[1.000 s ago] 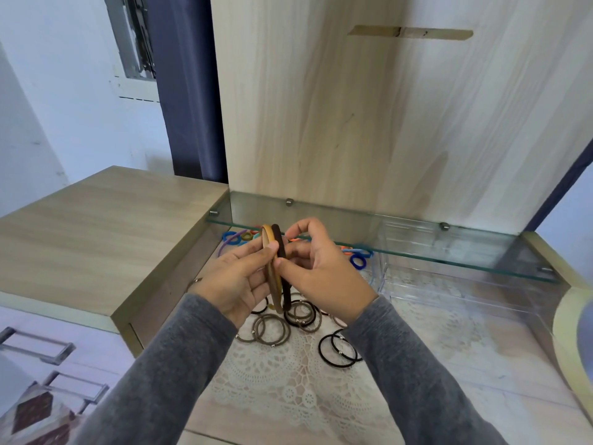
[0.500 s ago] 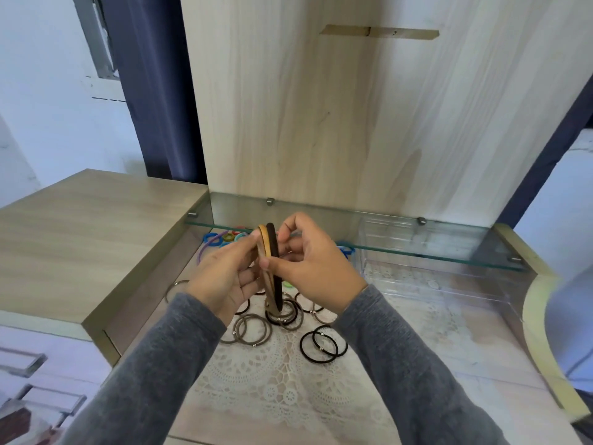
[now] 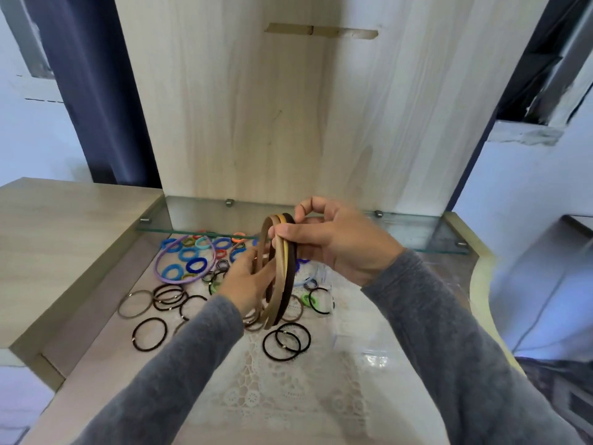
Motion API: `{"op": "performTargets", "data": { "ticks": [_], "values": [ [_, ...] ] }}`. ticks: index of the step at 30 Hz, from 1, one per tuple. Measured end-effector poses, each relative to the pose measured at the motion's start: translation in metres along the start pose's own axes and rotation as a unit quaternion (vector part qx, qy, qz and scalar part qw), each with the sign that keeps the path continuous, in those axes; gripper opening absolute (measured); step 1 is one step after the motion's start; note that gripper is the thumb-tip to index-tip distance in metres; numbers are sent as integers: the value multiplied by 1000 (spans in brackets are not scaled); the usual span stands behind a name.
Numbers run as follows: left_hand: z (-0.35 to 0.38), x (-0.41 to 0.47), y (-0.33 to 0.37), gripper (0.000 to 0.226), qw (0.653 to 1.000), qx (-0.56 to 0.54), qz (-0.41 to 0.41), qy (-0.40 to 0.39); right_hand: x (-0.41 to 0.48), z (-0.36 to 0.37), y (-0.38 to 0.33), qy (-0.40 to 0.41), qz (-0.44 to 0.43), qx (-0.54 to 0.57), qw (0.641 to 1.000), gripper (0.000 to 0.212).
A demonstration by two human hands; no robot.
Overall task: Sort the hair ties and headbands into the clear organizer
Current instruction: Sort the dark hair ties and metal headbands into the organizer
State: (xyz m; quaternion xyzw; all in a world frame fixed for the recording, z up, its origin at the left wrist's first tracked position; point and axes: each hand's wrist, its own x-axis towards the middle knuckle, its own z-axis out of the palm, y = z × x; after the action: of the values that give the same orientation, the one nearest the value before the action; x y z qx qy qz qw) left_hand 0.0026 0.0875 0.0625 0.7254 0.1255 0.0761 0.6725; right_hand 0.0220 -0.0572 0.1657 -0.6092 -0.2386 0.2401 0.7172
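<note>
The stack of tan, gold and dark-brown headbands (image 3: pixel 284 271) stands upright above the hair ties (image 3: pixel 285 342), arch up, ends down. The right hand (image 3: pixel 340 242) pinches its top; the left hand (image 3: pixel 247 281) touches it, grip unclear. The clear organizer (image 3: pixel 340 334) is too faint to show any contents.

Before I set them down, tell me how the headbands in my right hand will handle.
Probably stiff: the headbands keep their arch though the right hand pinches only the top. Likely light, as a fingertip pinch bears them. They may fan apart: one tan band stands off from the rest.
</note>
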Motion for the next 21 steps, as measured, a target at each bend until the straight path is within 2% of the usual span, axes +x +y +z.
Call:
{"op": "performTargets", "data": {
  "ticks": [5, 10, 14, 21],
  "values": [
    [35, 0, 14, 16, 998, 5, 56, -34, -17, -41, -20, 4, 2, -3, 1000, 22],
    [64, 10, 19, 26, 997, -14, 45, -59, -40, -86, -25, 19, 23, -30, 999, 17],
    [84, 22, 11, 27, 995, 72, 59, -42, -56, -126, -9, 46, 51, -43, 997, 18],
    [115, 25, -3, 22, 969, 203, 124, -61, -76, -174, 37, 78, 61, -69, 993, 20]
  ]
}}
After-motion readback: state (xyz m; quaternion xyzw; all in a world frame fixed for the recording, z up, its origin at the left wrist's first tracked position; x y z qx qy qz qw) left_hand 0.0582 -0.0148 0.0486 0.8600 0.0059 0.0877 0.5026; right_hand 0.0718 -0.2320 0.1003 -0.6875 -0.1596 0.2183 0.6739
